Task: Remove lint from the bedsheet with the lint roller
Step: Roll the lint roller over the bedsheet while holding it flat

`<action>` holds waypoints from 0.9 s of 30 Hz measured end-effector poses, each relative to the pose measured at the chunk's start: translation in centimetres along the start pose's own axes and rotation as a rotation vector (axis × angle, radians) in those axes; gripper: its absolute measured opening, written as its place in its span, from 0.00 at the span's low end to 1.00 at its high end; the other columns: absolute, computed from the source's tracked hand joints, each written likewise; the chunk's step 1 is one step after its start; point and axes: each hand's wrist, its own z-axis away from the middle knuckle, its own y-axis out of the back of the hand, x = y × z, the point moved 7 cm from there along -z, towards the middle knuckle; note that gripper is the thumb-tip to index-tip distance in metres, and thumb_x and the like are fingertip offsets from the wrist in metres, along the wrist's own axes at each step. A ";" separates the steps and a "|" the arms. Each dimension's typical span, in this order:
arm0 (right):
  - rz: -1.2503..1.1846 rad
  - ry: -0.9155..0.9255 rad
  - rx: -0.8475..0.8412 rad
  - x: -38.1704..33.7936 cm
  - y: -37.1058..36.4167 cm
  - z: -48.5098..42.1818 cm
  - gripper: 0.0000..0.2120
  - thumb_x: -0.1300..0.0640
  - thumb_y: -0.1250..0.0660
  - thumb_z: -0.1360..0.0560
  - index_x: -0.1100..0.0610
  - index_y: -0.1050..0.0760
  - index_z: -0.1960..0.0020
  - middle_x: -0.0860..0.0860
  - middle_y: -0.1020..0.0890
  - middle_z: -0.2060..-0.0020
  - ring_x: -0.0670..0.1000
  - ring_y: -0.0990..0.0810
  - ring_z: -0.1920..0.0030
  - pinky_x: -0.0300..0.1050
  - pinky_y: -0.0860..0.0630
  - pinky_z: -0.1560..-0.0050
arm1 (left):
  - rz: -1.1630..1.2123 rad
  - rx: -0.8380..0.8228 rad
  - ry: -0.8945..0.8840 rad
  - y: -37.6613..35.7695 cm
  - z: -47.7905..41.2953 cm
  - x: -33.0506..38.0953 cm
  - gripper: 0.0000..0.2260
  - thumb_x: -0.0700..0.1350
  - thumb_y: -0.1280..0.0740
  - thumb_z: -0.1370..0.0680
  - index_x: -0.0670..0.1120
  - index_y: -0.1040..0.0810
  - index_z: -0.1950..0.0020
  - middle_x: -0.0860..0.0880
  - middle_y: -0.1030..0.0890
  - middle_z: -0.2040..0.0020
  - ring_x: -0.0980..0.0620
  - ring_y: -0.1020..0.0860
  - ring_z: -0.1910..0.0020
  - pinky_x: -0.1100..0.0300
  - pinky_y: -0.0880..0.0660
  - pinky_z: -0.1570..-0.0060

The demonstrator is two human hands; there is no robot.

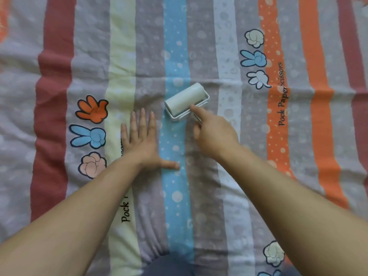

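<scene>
A white lint roller (186,100) lies on the striped bedsheet (229,56), its drum across the blue and grey stripes. My right hand (214,132) grips its handle, which is mostly hidden under the fingers, with the forefinger stretched along the frame to the drum. My left hand (142,140) presses flat on the sheet just left of the roller, fingers straight and thumb spread over the blue stripe.
The sheet fills the whole view, with cartoon hand prints at the left (91,110) and at the right (255,58). A fold line runs across it at the roller's height. A dark garment (169,265) shows at the bottom edge.
</scene>
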 end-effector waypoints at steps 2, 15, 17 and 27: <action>-0.006 -0.015 -0.014 1.0 -0.4 0.3 0.26 0.54 0.44 0.22 0.39 0.40 0.26 0.55 0.21 0.46 0.59 0.23 0.48 0.48 0.30 0.58 | -0.016 -0.080 0.000 0.0 -0.1 -0.1 0.77 0.84 0.33 0.51 0.48 0.83 0.28 0.46 0.84 0.29 0.43 0.85 0.31 0.39 0.76 0.29; 0.190 -0.131 -0.223 7.2 1.5 10.6 0.24 0.49 0.46 0.20 0.37 0.43 0.26 0.52 0.22 0.47 0.56 0.22 0.49 0.48 0.29 0.58 | -0.039 -0.215 0.004 1.1 0.2 0.6 0.78 0.83 0.32 0.49 0.45 0.87 0.32 0.42 0.87 0.33 0.41 0.87 0.34 0.35 0.74 0.29; 0.233 -0.127 -0.221 8.2 1.7 11.9 0.24 0.49 0.46 0.20 0.36 0.44 0.26 0.49 0.22 0.46 0.54 0.21 0.49 0.47 0.30 0.59 | -0.026 -0.208 0.000 0.9 0.3 0.6 0.77 0.83 0.32 0.49 0.45 0.87 0.33 0.42 0.87 0.33 0.41 0.87 0.34 0.35 0.74 0.29; 0.325 -0.155 -0.247 12.0 2.5 16.8 0.24 0.50 0.42 0.24 0.32 0.37 0.30 0.45 0.18 0.49 0.44 0.23 0.62 0.45 0.27 0.64 | 0.000 0.027 -0.080 0.2 1.4 0.0 0.70 0.83 0.37 0.43 0.50 0.80 0.25 0.48 0.81 0.26 0.46 0.81 0.28 0.42 0.74 0.27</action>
